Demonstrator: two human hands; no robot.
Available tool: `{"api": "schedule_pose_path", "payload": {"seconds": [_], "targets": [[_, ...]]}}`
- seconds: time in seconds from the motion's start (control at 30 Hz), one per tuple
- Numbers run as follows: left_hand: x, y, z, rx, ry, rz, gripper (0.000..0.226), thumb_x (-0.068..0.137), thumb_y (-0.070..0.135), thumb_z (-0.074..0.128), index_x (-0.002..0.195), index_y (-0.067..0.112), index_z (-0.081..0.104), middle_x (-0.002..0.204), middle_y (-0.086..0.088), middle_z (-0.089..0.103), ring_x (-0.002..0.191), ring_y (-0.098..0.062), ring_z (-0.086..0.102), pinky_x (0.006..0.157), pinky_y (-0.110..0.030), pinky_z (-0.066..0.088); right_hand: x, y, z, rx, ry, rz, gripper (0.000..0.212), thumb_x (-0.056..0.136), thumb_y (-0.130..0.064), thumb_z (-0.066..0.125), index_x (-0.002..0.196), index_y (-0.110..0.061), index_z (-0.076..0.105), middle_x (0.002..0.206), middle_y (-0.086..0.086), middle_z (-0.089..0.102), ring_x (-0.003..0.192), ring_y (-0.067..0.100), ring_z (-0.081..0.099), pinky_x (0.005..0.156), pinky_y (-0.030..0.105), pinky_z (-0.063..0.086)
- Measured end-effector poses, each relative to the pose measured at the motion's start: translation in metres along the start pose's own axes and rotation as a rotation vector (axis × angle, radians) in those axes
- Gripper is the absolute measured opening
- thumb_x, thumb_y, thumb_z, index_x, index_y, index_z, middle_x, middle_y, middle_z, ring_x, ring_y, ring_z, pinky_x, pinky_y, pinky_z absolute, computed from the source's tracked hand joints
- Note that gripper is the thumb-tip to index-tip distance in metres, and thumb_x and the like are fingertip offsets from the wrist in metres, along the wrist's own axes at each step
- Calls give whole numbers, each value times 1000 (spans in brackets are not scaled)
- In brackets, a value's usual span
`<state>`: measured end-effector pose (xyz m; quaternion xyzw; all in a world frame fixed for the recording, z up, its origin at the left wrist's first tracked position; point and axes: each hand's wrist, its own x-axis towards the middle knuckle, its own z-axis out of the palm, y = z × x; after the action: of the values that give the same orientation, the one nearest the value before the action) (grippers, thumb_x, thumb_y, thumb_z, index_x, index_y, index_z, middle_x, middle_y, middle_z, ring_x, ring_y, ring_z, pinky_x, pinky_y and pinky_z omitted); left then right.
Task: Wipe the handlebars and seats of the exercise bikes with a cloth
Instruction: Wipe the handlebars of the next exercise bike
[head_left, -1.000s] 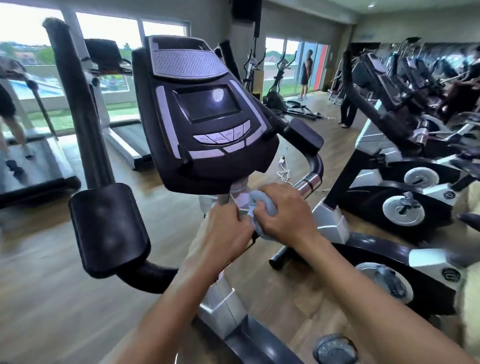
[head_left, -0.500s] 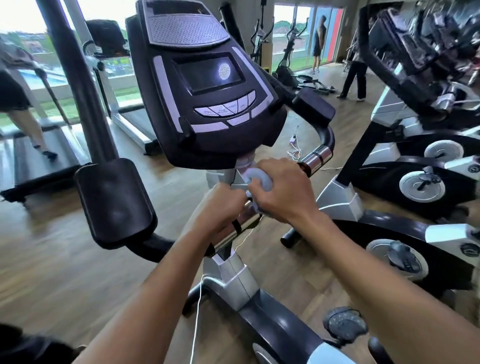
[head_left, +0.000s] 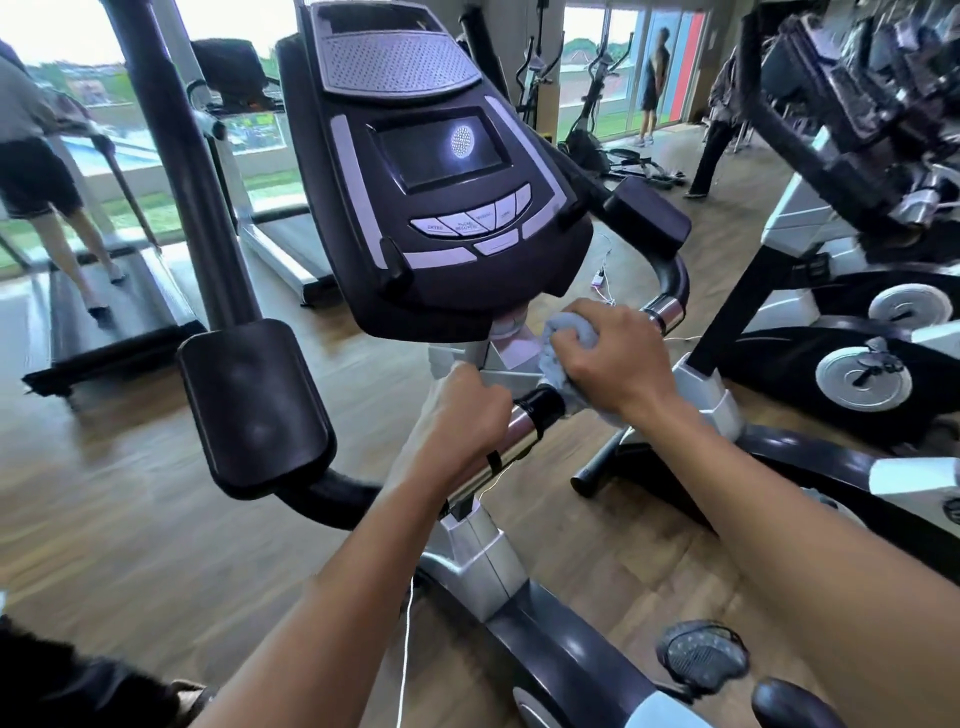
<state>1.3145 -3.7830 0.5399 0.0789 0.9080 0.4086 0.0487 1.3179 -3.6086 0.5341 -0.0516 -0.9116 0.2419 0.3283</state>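
Fingers of your right hand (head_left: 618, 364) clutched the cloth (head_left: 558, 358) against the handlebar (head_left: 524, 423), your left hand (head_left: 462, 415) gripped the bar just beside it, and the thin wire (head_left: 405, 649) below risked snagging.

The console (head_left: 436, 171) is the landmark. Just below it, the right hand (head_left: 618, 364) presses the cloth (head_left: 563, 338) on the handlebar (head_left: 519, 431); the left hand (head_left: 462, 415) holds this bar, left of the cloth. The treadmill (head_left: 104, 306) stands behind the console, to its left; another bike (head_left: 852, 312) stands at its right
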Motion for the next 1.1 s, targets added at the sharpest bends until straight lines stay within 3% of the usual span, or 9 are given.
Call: {"api": "schedule_pose_path", "payload": {"seconds": [0.1,0.2,0.33,0.4,0.57,0.77,0.9,1.0,1.1], "targets": [[-10,6,-2,33,164,97,10,97,13,46,91,9,53,106,-15,61,97,-35,55,68,-37,32,5,0,2,82,115,101,35,77,-45,46,80,-18,68,67,-1,60,71,26,57,64,37,44],[-35,10,-10,156,483,407,7,98,19,50,97,16,57,105,-2,53,99,-24,51,67,-37,36,-13,-10,-13,399,249,76,21,81,-31,50,82,-25,70,70,-8,66,68,14,60,69,35,50],[-51,10,-49,288,632,735,19,93,23,52,89,11,65,95,-5,59,93,-28,54,82,-39,42,-57,-40,-4,212,86,-299,31,81,-29,50,93,-11,72,82,3,68,77,27,62,75,35,48],[-47,-3,-78,492,619,710,29,94,31,49,87,13,70,95,-2,61,97,-26,56,96,-40,35,-65,-47,4,104,71,-375,30,81,-31,50,90,-11,71,80,6,67,77,31,61,75,39,47],[-38,-27,-107,854,348,373,42,100,42,41,96,17,75,107,3,68,109,-20,60,116,-52,17,-32,-84,11,-235,-145,-125,41,76,-51,38,74,-17,62,72,3,57,74,30,50,63,37,35],[-34,-28,-102,727,446,336,41,102,33,37,92,16,73,101,2,67,103,-20,61,119,-51,14,-69,-107,8,-6,-233,-384,40,73,-53,37,79,-24,64,76,-1,66,78,26,60,62,38,43],[-40,-28,-103,677,445,363,40,102,30,39,93,13,74,104,0,69,106,-20,61,122,-47,9,-16,-93,15,-227,-375,-86,55,71,-60,30,81,-19,66,92,12,68,83,35,54,69,38,36],[-44,-25,-103,643,459,352,40,103,29,39,93,12,73,103,-2,68,111,-21,59,125,-48,9,-34,-108,20,-289,-269,-167,45,76,-53,33,76,-19,62,92,9,69,90,36,58,69,37,34],[-45,-26,-101,613,459,334,41,104,29,37,92,11,72,104,-2,67,113,-21,58,125,-47,6,-84,-125,9,-45,-123,-366,39,75,-47,40,80,-21,68,77,2,68,80,30,61,62,33,39]]}}
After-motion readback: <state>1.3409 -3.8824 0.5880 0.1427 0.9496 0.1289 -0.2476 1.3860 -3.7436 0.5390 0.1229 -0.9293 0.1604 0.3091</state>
